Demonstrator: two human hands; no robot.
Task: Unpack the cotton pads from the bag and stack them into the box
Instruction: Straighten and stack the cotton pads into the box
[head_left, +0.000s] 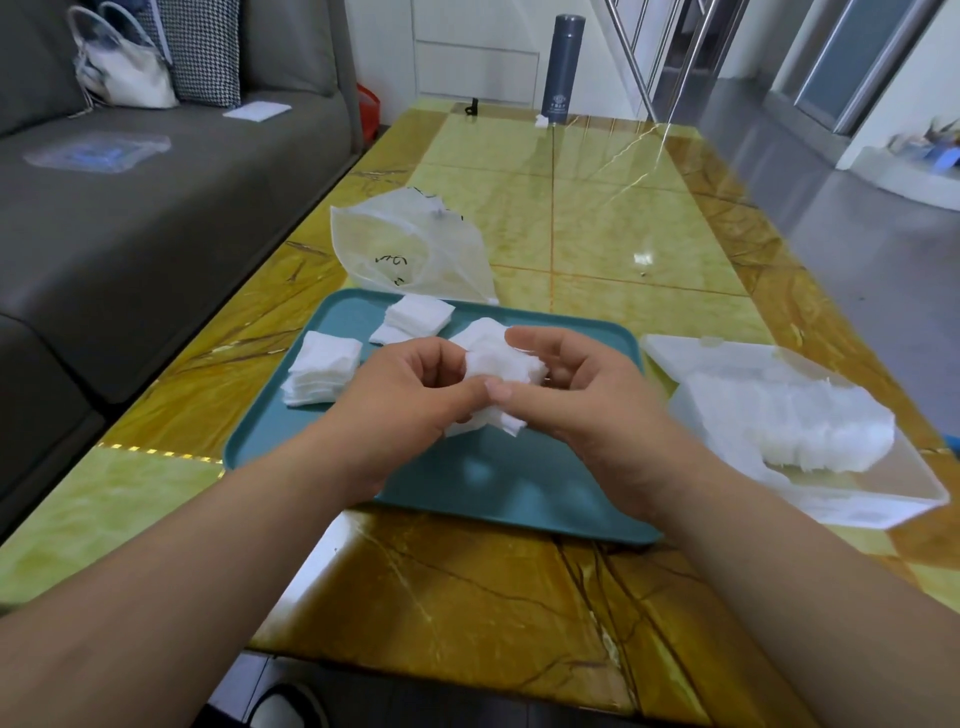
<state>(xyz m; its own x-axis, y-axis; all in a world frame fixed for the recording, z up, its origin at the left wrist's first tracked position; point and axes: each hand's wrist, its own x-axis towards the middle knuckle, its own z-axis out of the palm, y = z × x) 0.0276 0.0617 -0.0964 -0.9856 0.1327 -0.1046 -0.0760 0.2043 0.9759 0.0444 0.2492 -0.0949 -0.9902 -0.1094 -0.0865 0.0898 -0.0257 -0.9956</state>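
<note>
Both hands hold one uneven stack of white cotton pads (506, 366) above the teal tray (483, 483). My left hand (410, 395) grips the stack from the left with curled fingers and thumb. My right hand (576, 384) grips it from the right, its thumb meeting the left thumb. Two more piles of pads lie on the tray: one at the left edge (322, 374), one at the back (415, 318). The clear plastic bag (410, 244) lies slack behind the tray. The open clear box (883, 483) to the right holds a row of pads (810, 426).
The box's hinged lid (696, 353) lies open toward the tray. A grey flask (562, 67) stands at the table's far end. A grey sofa (156, 218) runs along the left side with a white handbag (124, 67) on it. Bare floor lies to the right.
</note>
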